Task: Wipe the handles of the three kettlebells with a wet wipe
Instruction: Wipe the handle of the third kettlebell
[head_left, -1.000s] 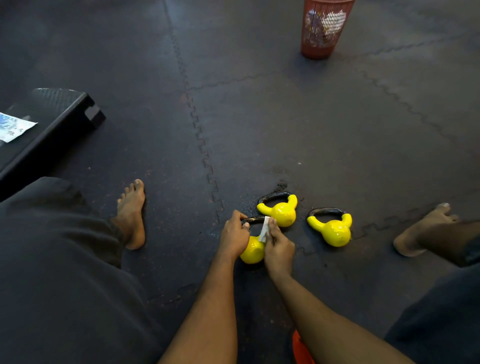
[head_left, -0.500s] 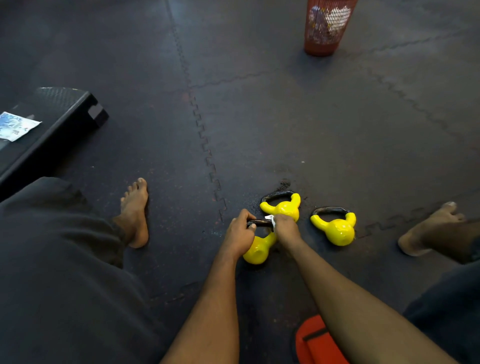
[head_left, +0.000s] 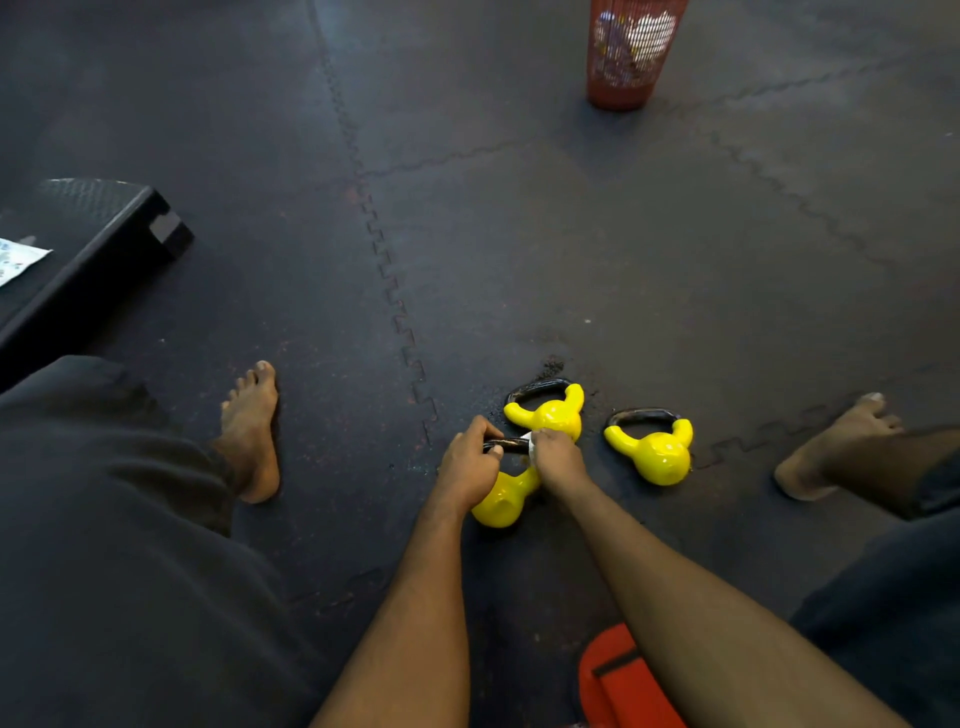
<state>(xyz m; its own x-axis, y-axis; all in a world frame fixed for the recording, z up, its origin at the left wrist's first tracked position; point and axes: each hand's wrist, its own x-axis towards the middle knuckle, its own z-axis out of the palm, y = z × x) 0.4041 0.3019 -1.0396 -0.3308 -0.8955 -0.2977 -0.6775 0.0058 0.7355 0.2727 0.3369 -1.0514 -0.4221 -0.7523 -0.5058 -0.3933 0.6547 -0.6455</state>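
While the floor (head_left: 571, 260) and the middle kettlebell (head_left: 550, 415) and right kettlebell (head_left: 657, 452) lie as they did a second ago, the nearest kettlebell (head_left: 501, 501) has tipped, its yellow body swung toward the person. The left hand (head_left: 467, 467) grips the left end of its handle (head_left: 511, 445). The right hand (head_left: 558, 460) has slid up to the right end, pinching the wet wipe (head_left: 529, 441) against the bar, only a white corner showing. This handle looks mid-wipe; two likely remain.
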